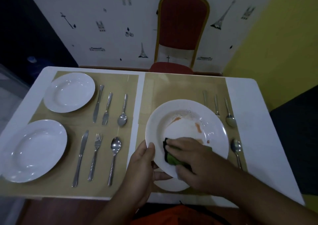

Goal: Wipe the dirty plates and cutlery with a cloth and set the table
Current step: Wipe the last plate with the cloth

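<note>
A white plate [186, 121] smeared with orange streaks is lifted and tilted over the right placemat. My left hand [141, 169] grips its near-left rim, thumb on top. My right hand [194, 157] presses a green cloth with a black edge [171, 159] onto the plate's near part. Under the lifted plate lies another white plate [172, 185], mostly hidden. Right of it sit a spoon [236, 149] and, farther back, a knife [205, 96], a fork [216, 105] and a second spoon [229, 116].
On the left placemat [120, 80] lie two clean white plates [69, 92] [34, 150], each with a knife, fork and spoon to its right. A red chair [180, 27] stands behind the white table [254, 121]. A yellow wall is at right.
</note>
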Action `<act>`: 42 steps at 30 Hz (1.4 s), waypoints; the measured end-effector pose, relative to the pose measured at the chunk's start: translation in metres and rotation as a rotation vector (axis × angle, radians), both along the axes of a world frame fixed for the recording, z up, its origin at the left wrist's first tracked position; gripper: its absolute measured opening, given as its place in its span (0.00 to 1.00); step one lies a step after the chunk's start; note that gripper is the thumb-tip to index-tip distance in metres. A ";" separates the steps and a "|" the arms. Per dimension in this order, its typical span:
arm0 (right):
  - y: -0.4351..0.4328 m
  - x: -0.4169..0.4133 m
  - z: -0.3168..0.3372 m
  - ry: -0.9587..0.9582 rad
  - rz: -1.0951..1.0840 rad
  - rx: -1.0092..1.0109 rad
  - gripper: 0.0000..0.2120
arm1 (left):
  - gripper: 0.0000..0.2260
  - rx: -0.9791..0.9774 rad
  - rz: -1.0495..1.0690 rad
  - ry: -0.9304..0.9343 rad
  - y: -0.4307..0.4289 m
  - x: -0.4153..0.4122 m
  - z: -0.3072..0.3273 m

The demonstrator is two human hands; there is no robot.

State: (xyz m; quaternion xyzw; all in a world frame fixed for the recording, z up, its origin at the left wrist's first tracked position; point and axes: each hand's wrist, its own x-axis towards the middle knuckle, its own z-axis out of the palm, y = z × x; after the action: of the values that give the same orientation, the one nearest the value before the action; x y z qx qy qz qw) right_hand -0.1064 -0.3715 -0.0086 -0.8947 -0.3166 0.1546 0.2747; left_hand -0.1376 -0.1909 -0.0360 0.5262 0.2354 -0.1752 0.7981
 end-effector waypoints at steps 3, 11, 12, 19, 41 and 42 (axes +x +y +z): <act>0.011 0.013 -0.002 -0.061 -0.125 0.011 0.22 | 0.13 0.009 0.007 -0.026 -0.006 -0.006 0.008; 0.021 0.025 -0.009 -0.168 -0.487 0.135 0.20 | 0.15 0.129 0.002 -0.128 -0.010 -0.010 0.017; 0.026 0.018 -0.009 -0.176 -0.397 0.131 0.20 | 0.14 0.118 -0.001 -0.127 -0.008 -0.008 0.017; 0.012 0.028 -0.012 -0.230 -0.469 0.175 0.18 | 0.14 0.058 -0.045 -0.088 -0.006 -0.022 0.013; -0.006 0.039 -0.015 -0.286 -0.578 0.018 0.16 | 0.12 0.087 0.016 -0.085 0.009 -0.019 0.006; 0.005 0.041 -0.013 -0.266 -0.607 0.070 0.16 | 0.12 0.079 -0.002 -0.089 0.006 -0.018 0.007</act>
State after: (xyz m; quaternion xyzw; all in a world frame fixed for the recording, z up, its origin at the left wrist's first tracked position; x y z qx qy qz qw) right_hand -0.0655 -0.3665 -0.0220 -0.9505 -0.0739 -0.0636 0.2952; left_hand -0.1553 -0.1853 -0.0290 0.5649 0.2058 -0.1427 0.7863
